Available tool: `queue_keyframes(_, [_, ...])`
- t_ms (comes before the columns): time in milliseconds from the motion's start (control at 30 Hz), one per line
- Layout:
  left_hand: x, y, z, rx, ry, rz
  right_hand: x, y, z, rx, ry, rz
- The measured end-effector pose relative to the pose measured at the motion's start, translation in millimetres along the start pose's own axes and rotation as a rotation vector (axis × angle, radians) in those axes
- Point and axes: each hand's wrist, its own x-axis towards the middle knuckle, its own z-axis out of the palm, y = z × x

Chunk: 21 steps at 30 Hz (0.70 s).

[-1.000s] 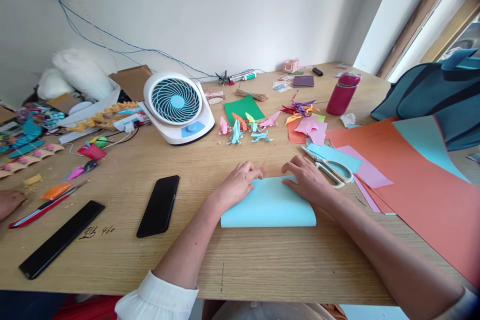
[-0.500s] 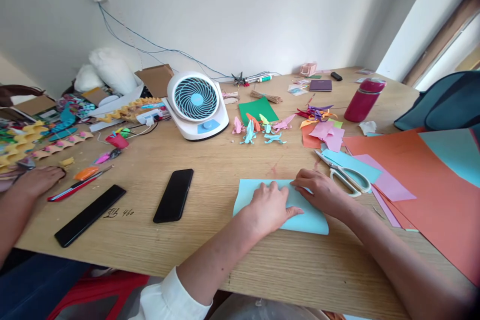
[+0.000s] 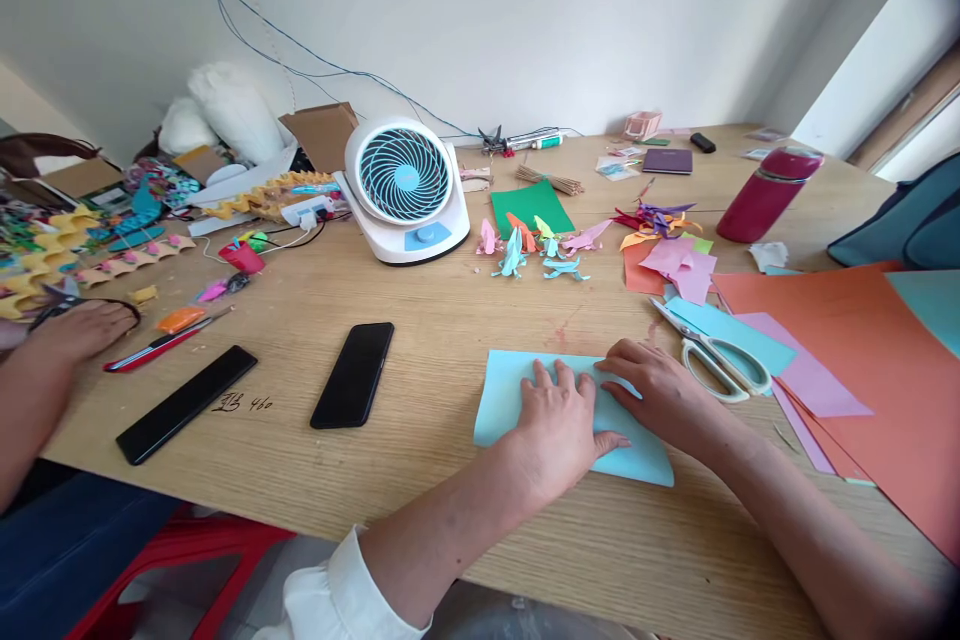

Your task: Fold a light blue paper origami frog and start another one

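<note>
A folded sheet of light blue paper (image 3: 501,400) lies on the table in front of me, its lower right edge bowed upward. Across its middle my left hand (image 3: 559,420) presses down, fingers spread and thumb stretched to the right. At the paper's far right edge is my right hand (image 3: 656,390), fingers bent and thumb close to the index finger, pinching at the edge; the fingertips partly hide the contact. White-handled scissors (image 3: 724,365) lie just right of that hand, blades apart, over strips of blue and pink paper.
Small folded paper figures (image 3: 512,255) stand behind, near a green square (image 3: 532,205) and a white fan (image 3: 405,185). A red bottle (image 3: 769,195) and large orange sheets (image 3: 840,320) are right. Left are a phone (image 3: 352,375), a black bar (image 3: 187,405) and another person's hand (image 3: 82,325).
The view has shifted slightly, so most things sit a little further right. My left hand's fingers are more spread on the paper; my right hand stays at its far edge.
</note>
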Motion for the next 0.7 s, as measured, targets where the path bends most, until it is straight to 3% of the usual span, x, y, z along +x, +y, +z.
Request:
queue_keyframes(267, [2, -2, 7.2, -0.029, -0.023, -0.006, -4, -5, -3, 0.019, 0.013, 0.028])
queue_keyframes(467, [2, -2, 10.2, -0.048, 0.0, -0.021, -13, 24, -20, -0.028, 0.137, 0.261])
queue_keyframes(567, [3, -3, 10.4, -0.053, -0.008, -0.015, -20, 35, -23, -0.064, 0.113, 0.377])
queue_keyframes(700, [4, -4, 10.6, -0.064, -0.013, -0.006, -20, 29, -25, -0.08, 0.056, 0.358])
